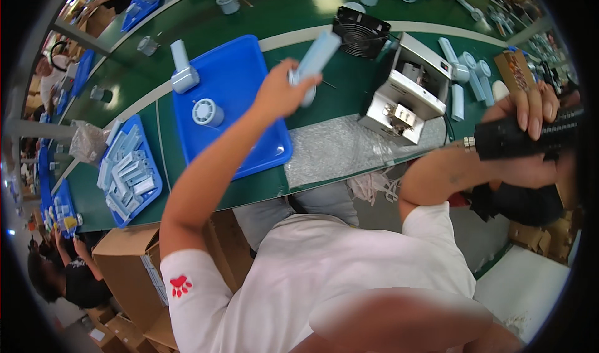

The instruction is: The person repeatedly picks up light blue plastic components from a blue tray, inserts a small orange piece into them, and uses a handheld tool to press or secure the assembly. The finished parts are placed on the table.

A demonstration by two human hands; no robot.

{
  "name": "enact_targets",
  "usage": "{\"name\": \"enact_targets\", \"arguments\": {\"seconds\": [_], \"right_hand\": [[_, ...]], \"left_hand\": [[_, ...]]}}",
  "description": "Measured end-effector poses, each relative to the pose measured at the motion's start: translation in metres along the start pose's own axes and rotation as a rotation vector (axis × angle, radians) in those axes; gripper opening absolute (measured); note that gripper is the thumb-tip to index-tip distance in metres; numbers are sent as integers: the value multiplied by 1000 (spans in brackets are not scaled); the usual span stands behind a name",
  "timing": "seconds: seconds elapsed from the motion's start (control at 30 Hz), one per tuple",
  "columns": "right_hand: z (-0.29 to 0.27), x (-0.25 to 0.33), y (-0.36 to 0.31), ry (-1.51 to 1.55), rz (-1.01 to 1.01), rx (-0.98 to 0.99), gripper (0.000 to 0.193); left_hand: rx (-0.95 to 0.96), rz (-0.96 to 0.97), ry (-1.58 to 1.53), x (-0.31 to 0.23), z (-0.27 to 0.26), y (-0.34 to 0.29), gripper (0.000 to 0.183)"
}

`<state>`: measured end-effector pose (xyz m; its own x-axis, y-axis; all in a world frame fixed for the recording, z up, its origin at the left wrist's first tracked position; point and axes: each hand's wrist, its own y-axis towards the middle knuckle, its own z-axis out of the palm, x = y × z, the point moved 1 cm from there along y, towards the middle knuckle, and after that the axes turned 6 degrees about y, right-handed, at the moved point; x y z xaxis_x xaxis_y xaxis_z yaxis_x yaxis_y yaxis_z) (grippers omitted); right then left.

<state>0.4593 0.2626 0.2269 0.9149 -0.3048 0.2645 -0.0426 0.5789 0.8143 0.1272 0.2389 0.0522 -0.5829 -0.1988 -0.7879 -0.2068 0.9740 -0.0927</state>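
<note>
My left hand (pixel 279 92) is closed around a light blue handheld fan body (pixel 319 53), its handle tilted up and to the right. Motion blurs the part a little, and my fingers cover some of its round end. Beneath that forearm lies a blue tray (pixel 243 60) holding another fan body (pixel 184 72) and a round fan head (pixel 207 112). At the far right my right hand (pixel 530 113) wraps round a black electric screwdriver (pixel 508 138), whose metal tip points left. The tool's rear end runs into the dark rim of the picture.
A metal fixture (pixel 409 85) stands right of centre, beside a black cooling fan (pixel 360 33). Bubble wrap (pixel 337 147) covers the bench's near edge. Several light blue handle pieces fill a smaller blue tray (pixel 153 172) at left. Cardboard boxes (pixel 128 272) stand below; co-workers sit farther left.
</note>
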Motion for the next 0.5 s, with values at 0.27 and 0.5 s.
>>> {"name": "enact_targets", "arguments": {"seconds": [0.27,0.5], "right_hand": [[-26,-8,-27,-490,111,-112,90],[-38,17,-17,-514,188,16,82]], "left_hand": [[-369,-197,-150,49,-52,210,68],[-538,-68,953,150,-139,297,86]]}}
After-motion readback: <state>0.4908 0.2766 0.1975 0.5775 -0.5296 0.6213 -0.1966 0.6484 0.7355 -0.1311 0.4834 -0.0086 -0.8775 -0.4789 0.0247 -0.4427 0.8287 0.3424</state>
